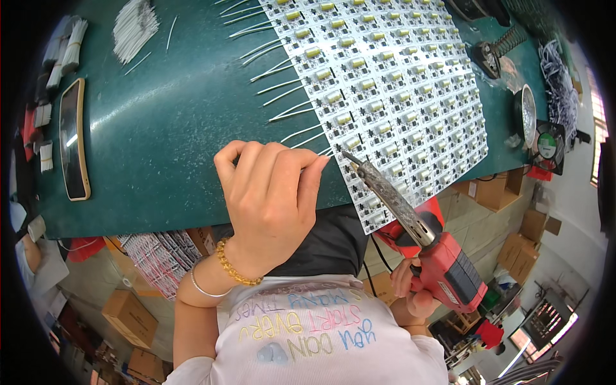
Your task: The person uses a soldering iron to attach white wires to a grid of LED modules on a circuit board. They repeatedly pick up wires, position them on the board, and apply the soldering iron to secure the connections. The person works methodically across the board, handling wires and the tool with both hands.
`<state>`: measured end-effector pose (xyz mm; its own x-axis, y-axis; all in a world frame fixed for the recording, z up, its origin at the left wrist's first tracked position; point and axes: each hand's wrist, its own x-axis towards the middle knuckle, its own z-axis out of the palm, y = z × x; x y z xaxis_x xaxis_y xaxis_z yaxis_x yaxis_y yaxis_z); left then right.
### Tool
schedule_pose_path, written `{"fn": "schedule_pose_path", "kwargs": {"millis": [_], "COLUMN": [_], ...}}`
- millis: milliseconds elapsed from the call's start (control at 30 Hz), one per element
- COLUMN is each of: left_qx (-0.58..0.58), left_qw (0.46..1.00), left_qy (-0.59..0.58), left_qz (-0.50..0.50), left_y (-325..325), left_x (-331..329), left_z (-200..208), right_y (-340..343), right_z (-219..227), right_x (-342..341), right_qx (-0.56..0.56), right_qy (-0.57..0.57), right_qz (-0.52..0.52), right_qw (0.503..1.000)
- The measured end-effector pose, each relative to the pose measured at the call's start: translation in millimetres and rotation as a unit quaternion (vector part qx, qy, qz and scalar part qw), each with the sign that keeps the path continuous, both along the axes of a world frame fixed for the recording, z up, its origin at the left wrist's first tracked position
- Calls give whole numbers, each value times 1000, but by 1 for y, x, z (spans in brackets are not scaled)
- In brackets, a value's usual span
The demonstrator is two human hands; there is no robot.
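A large panel of white circuit boards (410, 96), set with rows of yellow cylindrical parts and small black chips, lies across the right of the table. Short white wires (285, 97) stick out from its left edge. My left hand (266, 192) is at that edge, thumb and forefinger pinched on a white wire (325, 151) whose end meets the board. My right hand (414, 289) is wrapped round the handle of a red and black soldering gun (452, 273). Its metal barrel slants up and left, with the tip at the board just right of the pinched wire.
Loose white wires (135, 29) are piled at the back left of the green table (160, 154). A phone (76, 141) and wire bundles (74, 45) lie at the far left. On the right are a coiled iron stand (497, 54), a metal bowl (526, 115) and a small fan (547, 146).
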<state>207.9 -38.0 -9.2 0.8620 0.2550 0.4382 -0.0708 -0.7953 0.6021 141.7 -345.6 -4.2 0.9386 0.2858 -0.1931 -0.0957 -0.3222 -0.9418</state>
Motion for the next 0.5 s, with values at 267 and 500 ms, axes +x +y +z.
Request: {"fn": "schedule_pose_path", "kwargs": {"millis": [267,500], "left_qx": [4,-1], "left_qw": [1000,1000], "left_qy": [0,-4], "left_qz": [2,2], "left_y": [0,-1], "left_x": [0,0], "left_z": [-1,0], "right_y": [3,-8], "right_z": [2,2], "right_x": [2,-8], "right_qx": [58,46], "right_qy": [-3,59], "right_qz": [6,-9], "right_qw": [998,997]}}
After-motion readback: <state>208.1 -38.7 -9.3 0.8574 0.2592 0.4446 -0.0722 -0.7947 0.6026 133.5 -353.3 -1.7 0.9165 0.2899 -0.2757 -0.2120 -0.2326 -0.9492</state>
